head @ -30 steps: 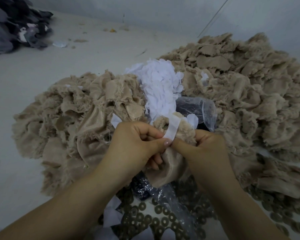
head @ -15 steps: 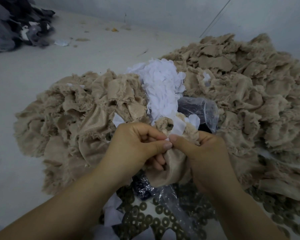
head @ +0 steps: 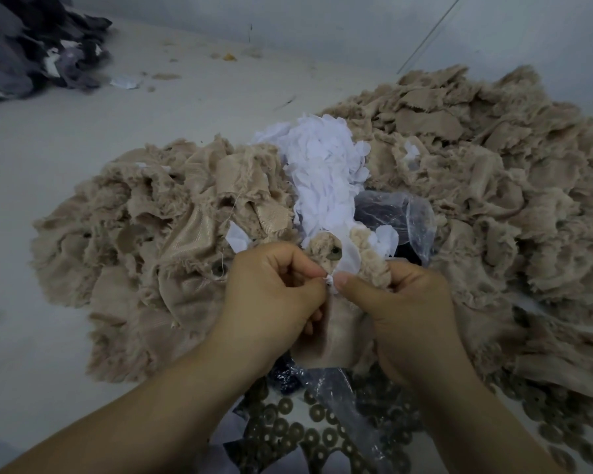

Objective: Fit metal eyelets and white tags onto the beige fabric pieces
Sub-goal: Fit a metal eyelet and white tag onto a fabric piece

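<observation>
My left hand (head: 271, 295) and my right hand (head: 401, 313) meet at the centre and pinch a white tag (head: 348, 263) against a beige fabric piece (head: 329, 336) that hangs below my fingers. A metal eyelet (head: 335, 251) sits in the fluffy beige edge just above my thumbs. Behind lies a heap of white tags (head: 326, 172). Beige fabric pieces are piled at the left (head: 158, 234) and at the right (head: 493, 186). Loose metal eyelets (head: 305, 436) are scattered near the bottom edge.
A clear plastic bag (head: 401, 217) lies beside the white heap, and more crumpled plastic (head: 326, 388) sits under my wrists. Dark grey fabric (head: 31, 46) is heaped at the far left corner. Small scraps (head: 125, 83) dot the pale floor.
The white tag, upright between my thumbs a second ago, has been folded down onto the beige piece; an eyelet now shows above my thumbs. Both hands stay together.
</observation>
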`<state>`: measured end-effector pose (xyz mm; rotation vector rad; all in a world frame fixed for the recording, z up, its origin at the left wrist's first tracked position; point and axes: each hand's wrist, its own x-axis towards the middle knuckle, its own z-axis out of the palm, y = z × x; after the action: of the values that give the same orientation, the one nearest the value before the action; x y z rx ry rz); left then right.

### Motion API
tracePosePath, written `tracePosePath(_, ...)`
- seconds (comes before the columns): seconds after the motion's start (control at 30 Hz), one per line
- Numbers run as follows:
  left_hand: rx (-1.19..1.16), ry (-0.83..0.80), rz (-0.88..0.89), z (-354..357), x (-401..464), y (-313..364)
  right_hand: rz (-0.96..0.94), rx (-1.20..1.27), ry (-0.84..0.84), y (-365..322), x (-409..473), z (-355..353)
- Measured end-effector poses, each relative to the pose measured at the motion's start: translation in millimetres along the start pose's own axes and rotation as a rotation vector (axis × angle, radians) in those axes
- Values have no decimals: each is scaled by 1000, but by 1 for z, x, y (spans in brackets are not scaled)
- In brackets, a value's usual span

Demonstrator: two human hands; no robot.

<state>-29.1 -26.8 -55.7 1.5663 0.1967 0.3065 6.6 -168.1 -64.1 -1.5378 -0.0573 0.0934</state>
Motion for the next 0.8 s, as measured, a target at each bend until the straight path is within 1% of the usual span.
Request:
tracePosePath(0.13, 46, 14, 25, 3, -1, 2, -5, 46, 48, 4, -1, 3)
tracePosePath(0.2, 35, 10, 5, 3, -1, 3, -14, 52, 53, 4, -1, 3)
tracePosePath(0.37, -140, -54, -120, -2, 1, 5, 36, 86, -36, -3, 2, 0)
tracePosePath(0.57, -163, -126, -123, -4, 2, 2, 13, 16, -16, -1, 4, -3)
tracePosePath(0.7, -120, -122, -85, -4, 1, -3, -11, 12, -26, -2, 3, -2)
tracePosePath(0.8, -107, -126, -89, -2, 0, -3, -80, -77, -14, -5, 1, -2)
